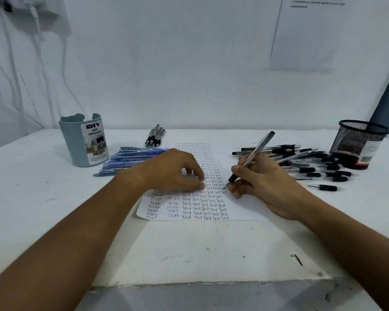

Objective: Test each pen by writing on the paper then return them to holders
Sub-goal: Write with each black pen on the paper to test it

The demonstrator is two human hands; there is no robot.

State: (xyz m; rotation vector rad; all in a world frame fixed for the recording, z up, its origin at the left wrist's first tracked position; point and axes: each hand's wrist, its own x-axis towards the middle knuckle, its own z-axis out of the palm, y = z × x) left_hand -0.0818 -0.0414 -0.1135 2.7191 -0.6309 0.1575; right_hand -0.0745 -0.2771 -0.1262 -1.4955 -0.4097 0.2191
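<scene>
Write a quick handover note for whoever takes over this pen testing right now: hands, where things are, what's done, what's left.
Right hand grips a black-grip pen, tip on the paper.
Left hand presses the paper flat, fingers on it.
Paper is nearly full of "Test" rows.
Blue pens lie beside the grey organizer; black pens are piled by the mesh holder; a few more lie behind the paper.
Left: finish testing, then put all pens into holders.

Single head-worn wide-angle view, looking forward and down from above the near edge of the white table point(54, 198), close over both forearms, facing the back wall point(189, 63); no second view to share ground
</scene>
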